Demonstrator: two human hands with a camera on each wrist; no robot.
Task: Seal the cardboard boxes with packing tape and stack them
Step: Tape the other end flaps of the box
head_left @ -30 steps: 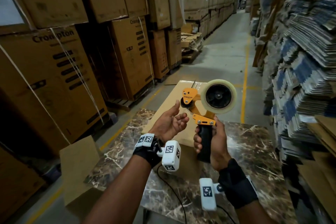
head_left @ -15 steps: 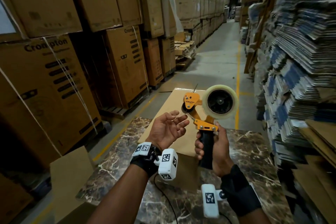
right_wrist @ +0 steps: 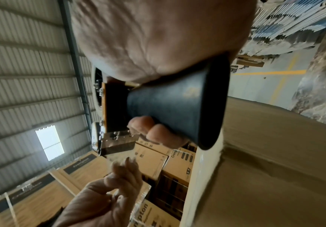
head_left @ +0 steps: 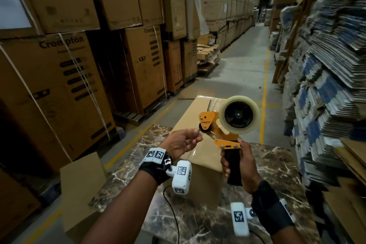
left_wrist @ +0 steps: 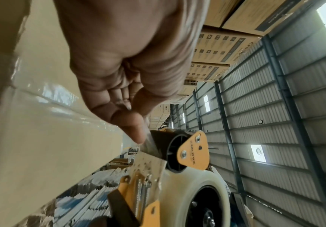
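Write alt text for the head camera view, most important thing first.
The right hand grips the black handle of an orange tape dispenser while the left hand pinches the tape end at its roller. Below them a cardboard box sits on a marble table in a warehouse aisle.

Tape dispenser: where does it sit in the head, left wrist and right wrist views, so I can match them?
Head: tape dispenser right of centre, its black handle gripped by the right hand.
Left wrist: lower centre, orange plate and roll toward the bottom edge.
Right wrist: centre, mostly the black handle seen from its butt end.
Shared landmark: the taped cardboard box beneath it, at left and at right in the wrist views.
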